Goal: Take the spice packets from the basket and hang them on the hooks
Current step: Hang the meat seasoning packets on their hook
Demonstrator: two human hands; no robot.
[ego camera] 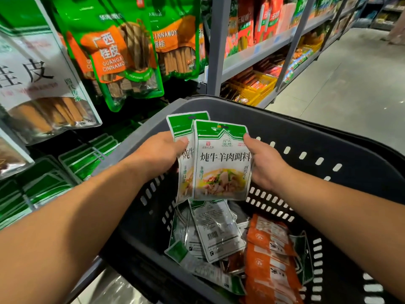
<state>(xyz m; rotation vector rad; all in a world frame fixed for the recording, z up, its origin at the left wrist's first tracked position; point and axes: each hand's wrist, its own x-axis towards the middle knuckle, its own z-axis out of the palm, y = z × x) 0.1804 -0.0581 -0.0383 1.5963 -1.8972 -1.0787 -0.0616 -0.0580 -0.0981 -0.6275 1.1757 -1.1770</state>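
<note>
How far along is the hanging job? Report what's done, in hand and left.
Done: unclear; green packets already hang at lower left, but who hung them cannot be told. In hand: the left hand grips the rear packet, the right hand pinches the front packet, above the basket. Left: white packets and orange packets lie in the basket.

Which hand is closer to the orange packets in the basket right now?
Right. The right hand, holding the front spice packet, is above the orange packets; the left hand, holding the rear spice packet, is farther, up and to their left.
</note>
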